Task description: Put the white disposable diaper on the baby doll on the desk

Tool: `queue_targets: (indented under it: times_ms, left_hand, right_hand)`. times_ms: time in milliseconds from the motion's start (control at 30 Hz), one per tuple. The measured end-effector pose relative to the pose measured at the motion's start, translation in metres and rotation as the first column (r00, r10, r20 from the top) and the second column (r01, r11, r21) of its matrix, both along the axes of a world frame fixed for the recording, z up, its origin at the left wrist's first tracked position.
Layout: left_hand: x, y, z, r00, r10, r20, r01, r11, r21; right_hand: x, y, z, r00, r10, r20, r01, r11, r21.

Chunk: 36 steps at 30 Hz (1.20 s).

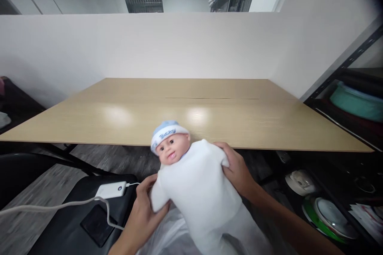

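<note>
1. The doll [194, 195] is in front of the near edge of the table, slanted, its head toward the upper left and overlapping the tabletop in view. The head is round, smooth and slightly glossy.
2. Its hat [168, 133] is soft-looking, with a pale blue crown and a thick white band bearing blue lettering.
3. The doll's white top is plush and matte, with short, stubby sleeves; the legs look greyish in shadow.
4. The left hand [148, 209] closes around 1 sleeve, thumb below and fingers curled over the side.
5. The right hand [236, 167] grasps the other sleeve near the shoulder, so 2 hands hold the doll.
6. The table [143, 103] is a broad, flat, wood-toned board, with shiny light patches and a thin dark seam.
7. On the smooth black seat of the chair [50, 229] at the left lie a white, rounded power bank [110, 190], a pale, curving cable [64, 206] and a flat, dark, rectangular phone [97, 225].
8. Crinkled, see-through plastic [167, 233] shows beneath the doll.
</note>
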State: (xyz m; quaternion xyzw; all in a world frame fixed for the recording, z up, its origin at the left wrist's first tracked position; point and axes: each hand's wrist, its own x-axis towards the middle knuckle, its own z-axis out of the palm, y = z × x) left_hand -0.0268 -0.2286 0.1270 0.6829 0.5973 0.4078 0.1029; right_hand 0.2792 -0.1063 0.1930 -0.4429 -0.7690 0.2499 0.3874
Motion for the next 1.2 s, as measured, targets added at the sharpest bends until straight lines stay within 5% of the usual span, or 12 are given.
queue_targets:
  times_ms: [200, 400, 633, 767, 1200]
  left_hand:
    - [0.004, 0.104, 0.038, 0.973, -0.230, -0.016, 0.216, 0.934, -0.286]
    - [0.003, 0.176, 0.064, 0.939, -0.315, -0.139, 0.264, 0.918, -0.296]
    - [-0.020, 0.195, 0.053, 0.918, -0.206, -0.338, 0.148, 0.970, -0.191]
    - [-0.037, 0.223, 0.039, 0.895, -0.195, -0.400, 0.136, 0.976, -0.170]
    - [-0.058, 0.408, 0.031, 0.887, -0.125, -0.443, 0.086, 0.990, -0.108]
  right_hand:
    - [0.027, 0.049, 0.004, 0.978, -0.157, 0.137, 0.154, 0.988, 0.031]
    - [0.058, 0.084, -0.003, 0.887, -0.231, 0.400, 0.219, 0.973, 0.076]
    - [0.098, 0.092, -0.036, 0.890, -0.234, 0.391, 0.191, 0.971, 0.146]
    - [0.103, 0.118, -0.051, 0.894, -0.213, 0.394, 0.188, 0.977, 0.103]
    - [0.069, 0.312, -0.054, 0.903, -0.166, 0.396, 0.106, 0.980, 0.169]
